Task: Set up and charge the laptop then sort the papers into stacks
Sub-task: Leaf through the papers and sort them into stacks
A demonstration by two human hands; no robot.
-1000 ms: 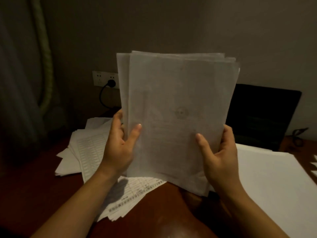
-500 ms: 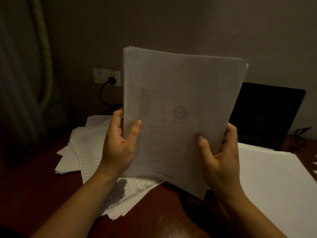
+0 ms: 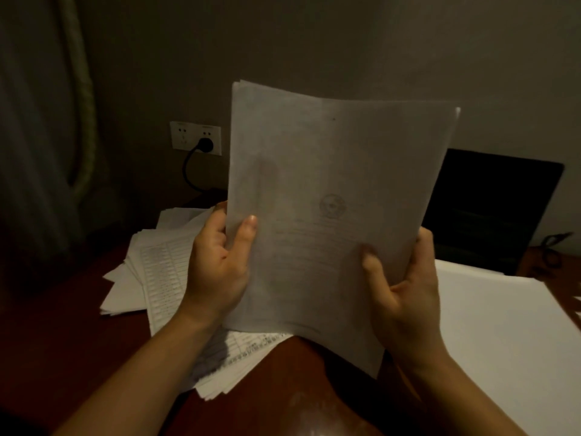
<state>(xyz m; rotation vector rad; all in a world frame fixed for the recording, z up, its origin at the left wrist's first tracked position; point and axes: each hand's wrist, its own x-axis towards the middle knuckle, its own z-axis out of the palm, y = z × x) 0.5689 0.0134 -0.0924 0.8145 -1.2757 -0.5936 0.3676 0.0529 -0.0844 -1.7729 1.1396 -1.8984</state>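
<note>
I hold a bundle of white sheets upright above the dark red table. My left hand grips its left edge, thumb on the front. My right hand grips the lower right edge, thumb on the front. A faint round seal and printed lines show through the top sheet. Behind the bundle at the right stands the open laptop, its screen dark. Its black plug sits in the white wall socket. A messy heap of printed tables lies under my left hand.
A flat stack of blank white paper covers the table at the right, in front of the laptop. A dark tangle of cord lies at the far right. A curtain with a pale rope hangs at the left.
The fanned sheets have been squared into one neater bundle, which has tilted and shifted slightly up and right. Both hands keep their grip on its edges.
</note>
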